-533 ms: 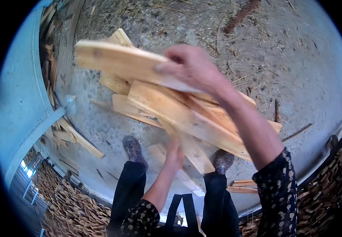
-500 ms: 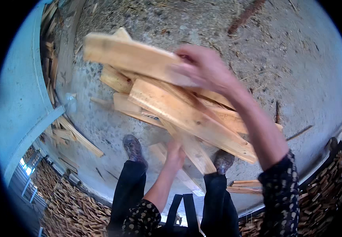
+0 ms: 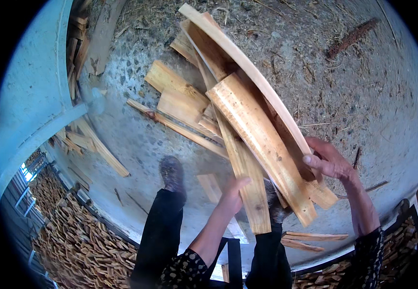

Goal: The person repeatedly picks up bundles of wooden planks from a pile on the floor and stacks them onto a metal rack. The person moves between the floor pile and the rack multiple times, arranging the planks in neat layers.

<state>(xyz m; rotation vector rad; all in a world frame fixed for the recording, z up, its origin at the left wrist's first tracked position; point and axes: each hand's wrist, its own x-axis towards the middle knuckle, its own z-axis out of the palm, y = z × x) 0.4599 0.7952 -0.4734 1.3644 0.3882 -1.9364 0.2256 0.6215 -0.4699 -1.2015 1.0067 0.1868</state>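
A loose bundle of pale wooden boards lies at a slant in front of me. My left hand (image 3: 233, 195) is closed on a narrow plank (image 3: 252, 202) near its lower end, thumb on top and fingers hidden beneath. At the bundle's right side, my right hand (image 3: 329, 159) grips the near end of a long board (image 3: 247, 62) standing on edge. A wide board (image 3: 262, 139) with small knots lies between them, its near end over my right shoe. More short boards (image 3: 182, 103) rest on the floor to the left, beside a thin strip (image 3: 180, 132).
A pale blue panel (image 3: 30, 77) stands at the left, with wood scraps (image 3: 98, 149) by its foot. Large heaps of cut wood (image 3: 83, 241) fill the lower left and lower right. A rusty brown bar (image 3: 352, 38) lies on the debris-strewn floor at upper right.
My right hand has moved right and nearer, and the board it holds has swung from crosswise to a steep slant along the bundle's right side. The left hand stays on its plank, slightly farther right.
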